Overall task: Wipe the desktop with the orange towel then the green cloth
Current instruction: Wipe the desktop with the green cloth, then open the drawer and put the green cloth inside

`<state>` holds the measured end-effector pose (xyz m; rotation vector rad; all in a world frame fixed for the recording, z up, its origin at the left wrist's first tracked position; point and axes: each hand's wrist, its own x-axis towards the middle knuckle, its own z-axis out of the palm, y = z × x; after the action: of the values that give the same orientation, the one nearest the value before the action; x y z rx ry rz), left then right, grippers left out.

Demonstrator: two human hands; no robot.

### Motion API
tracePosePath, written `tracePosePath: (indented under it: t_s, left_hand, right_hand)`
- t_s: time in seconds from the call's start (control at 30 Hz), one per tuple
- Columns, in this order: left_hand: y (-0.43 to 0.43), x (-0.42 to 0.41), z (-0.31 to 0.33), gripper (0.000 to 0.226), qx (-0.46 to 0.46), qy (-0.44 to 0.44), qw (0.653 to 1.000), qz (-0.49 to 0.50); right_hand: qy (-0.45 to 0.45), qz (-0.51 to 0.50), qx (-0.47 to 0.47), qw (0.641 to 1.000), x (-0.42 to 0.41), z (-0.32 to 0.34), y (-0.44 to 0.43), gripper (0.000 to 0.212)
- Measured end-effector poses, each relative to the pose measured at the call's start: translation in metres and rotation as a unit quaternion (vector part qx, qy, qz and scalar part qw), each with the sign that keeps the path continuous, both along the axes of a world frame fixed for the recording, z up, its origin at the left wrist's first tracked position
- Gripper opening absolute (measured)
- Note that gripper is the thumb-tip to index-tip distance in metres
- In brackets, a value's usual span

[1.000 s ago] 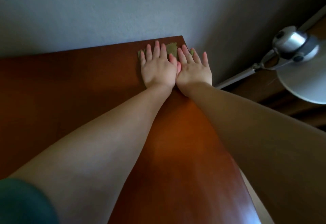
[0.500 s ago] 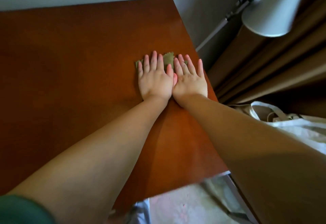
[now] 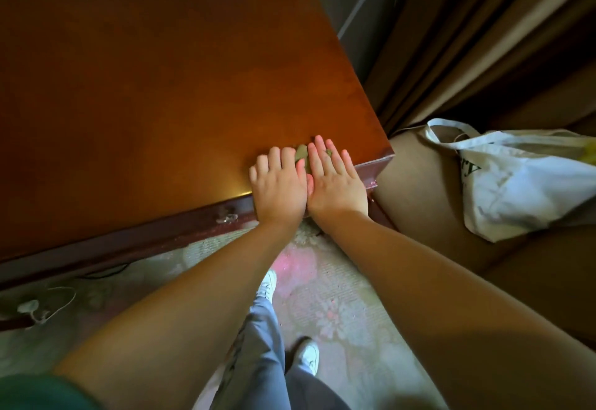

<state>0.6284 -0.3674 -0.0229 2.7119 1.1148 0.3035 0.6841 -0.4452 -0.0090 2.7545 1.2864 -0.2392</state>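
Your bench point(image 3: 161, 87) is glossy reddish wood that catches the light. The green cloth point(image 3: 301, 153) looks matt and soft; the white tote bag point(image 3: 516, 190) is creased fabric.

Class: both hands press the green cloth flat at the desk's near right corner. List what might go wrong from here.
1. The green cloth lies by the near edge of the desktop; pulling it nearer may drag it off.
2. The left hand and right hand cover it almost wholly, so it may bunch unseen.
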Motion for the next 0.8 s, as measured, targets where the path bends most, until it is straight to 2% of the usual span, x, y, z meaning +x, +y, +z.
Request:
tracePosePath:
  t_s: [0.07,0.2,0.3,0.43,0.6,0.8]
  left_hand:
    - [-0.014,-0.018,0.004,0.031,-0.015,0.01,1.0,-0.023]
    - [-0.02,-0.05,0.018,0.032,-0.164,0.009,0.986,-0.012]
    - [-0.016,-0.086,0.038,0.031,-0.219,-0.003,0.975,-0.025]
    - [0.01,-0.138,0.069,0.031,-0.207,-0.014,0.978,-0.014]
    - [0.065,-0.209,0.086,0.034,-0.195,-0.036,0.98,0.029]
    - [0.146,-0.321,0.079,0.034,-0.213,-0.015,0.974,0.077]
  right_hand:
    - [0.002,0.02,-0.027,0.999,-0.018,0.004,-0.014,0.056]
    - [0.037,0.053,-0.036,0.997,-0.048,0.021,-0.024,0.053]
    - [0.093,0.046,-0.017,0.994,-0.079,0.039,-0.022,0.051]
    - [0.131,0.043,0.014,0.99,-0.125,0.069,-0.003,0.047]
    - [0.115,0.115,0.079,0.984,-0.18,0.092,0.046,0.039]
    - [0.113,0.15,0.073,0.979,-0.266,0.091,0.124,0.027]
